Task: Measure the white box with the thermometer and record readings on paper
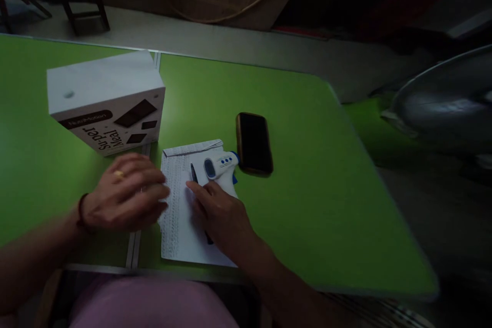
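My left hand (130, 195), with a ring and a dark bracelet, is raised beside the left edge of the notepad (180, 243). Its fingers curl inward, slightly blurred, and whatever is inside them is hidden. Over the notepad, my right hand (225, 218) closes its fingers around a dark pen (194, 174); the pen's lower end shows below the hand. Handwriting fills a column along the pad's left side. A white and blue infrared thermometer (221, 164) lies on the pad's upper right, its handle partly behind my right hand.
A phone in a brown case (254, 142) lies right of the thermometer. The tall white "Super Meal" box (111, 87) stands at the left on the green table (315, 205). A metal strip (133, 248) crosses the tabletop. Beyond it are a dark chair (86, 13) and, at right, a large grey rounded object (449, 107).
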`<state>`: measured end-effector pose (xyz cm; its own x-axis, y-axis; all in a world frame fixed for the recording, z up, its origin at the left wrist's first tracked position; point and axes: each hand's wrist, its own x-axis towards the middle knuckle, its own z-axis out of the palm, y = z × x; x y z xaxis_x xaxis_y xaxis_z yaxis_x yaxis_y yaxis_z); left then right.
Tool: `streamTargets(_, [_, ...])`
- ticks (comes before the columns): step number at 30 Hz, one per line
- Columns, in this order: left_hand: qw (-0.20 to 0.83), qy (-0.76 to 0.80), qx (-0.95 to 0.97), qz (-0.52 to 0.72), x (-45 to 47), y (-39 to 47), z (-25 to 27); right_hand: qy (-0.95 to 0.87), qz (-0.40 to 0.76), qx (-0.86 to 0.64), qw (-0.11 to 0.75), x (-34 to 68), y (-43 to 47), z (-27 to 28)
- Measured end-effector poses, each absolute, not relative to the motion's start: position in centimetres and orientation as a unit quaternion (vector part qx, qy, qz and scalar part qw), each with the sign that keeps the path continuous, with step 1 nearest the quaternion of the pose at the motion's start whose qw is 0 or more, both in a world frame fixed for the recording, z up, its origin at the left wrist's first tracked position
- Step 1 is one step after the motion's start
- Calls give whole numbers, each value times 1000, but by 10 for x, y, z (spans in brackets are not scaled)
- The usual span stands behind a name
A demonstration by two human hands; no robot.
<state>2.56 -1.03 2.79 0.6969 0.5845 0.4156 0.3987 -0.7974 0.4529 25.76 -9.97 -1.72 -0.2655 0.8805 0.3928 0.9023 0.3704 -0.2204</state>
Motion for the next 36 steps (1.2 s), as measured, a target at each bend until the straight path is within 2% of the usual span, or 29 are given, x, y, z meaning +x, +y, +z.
streamTargets(2, [130,142,950,246,40,-20,15,-781,41,-548,297,258,-97,-14])
streamTargets(4, [113,91,970,195,47,-24,2,-748,119,-538,371,258,-96,-15])
streamTargets(8, [152,111,975,117,46,-25,-17,-637,290,-494,516,256,-97,-23])
streamTargets(10, [165,119,973,107,45,-26,-20,-588,354,-471,555,254,-98,-26])
streamTargets(14, [171,126,971,106,46,-28,-22,-545,400,-529,514,249,-96,-25])
streamTargets(20, [174,134,971,97,47,-30,-19,-498,334,-635,486,246,-91,-34])
streamTargets(28, [179,141,970,79,46,-31,-17,-555,234,-629,492,248,-82,-37])
streamTargets(36, [180,138,970,85,46,-31,-17,-574,224,-626,478,248,-78,-44])
